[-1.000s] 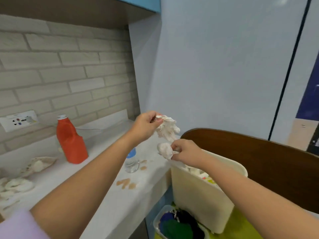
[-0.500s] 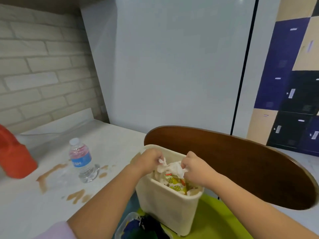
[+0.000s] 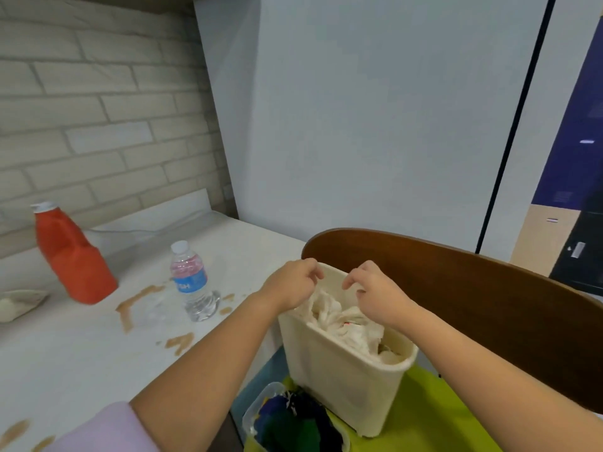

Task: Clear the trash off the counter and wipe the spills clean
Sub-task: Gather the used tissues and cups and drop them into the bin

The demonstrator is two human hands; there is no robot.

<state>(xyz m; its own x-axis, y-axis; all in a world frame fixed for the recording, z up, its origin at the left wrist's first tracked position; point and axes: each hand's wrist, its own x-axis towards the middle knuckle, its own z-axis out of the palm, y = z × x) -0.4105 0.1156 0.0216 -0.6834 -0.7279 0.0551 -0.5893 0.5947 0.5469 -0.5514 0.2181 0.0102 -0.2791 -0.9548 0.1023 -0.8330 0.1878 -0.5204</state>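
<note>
While both hands hover over the bin (image 3: 342,370), nothing is held: the left hand (image 3: 293,283) has its fingers (image 3: 315,272) curled loosely and apart at the bin's far-left rim, and the right hand (image 3: 375,290) hangs with fingers spread above the tissues (image 3: 336,316), empty. White crumpled tissues lie heaped inside the bin, near its top. Bin stands just off the worktop (image 3: 81,353) edge on a green surface, close enough to drop trash straight in. Worktop not done: brown spills (image 3: 130,308) streak it around a water bottle (image 3: 192,282), upright, and beside a red jug (image 3: 71,259). More paper trash (image 3: 19,303) sits at the far left. Judgement: one load binned; more trash remains, and the wiping is not begun.
</note>
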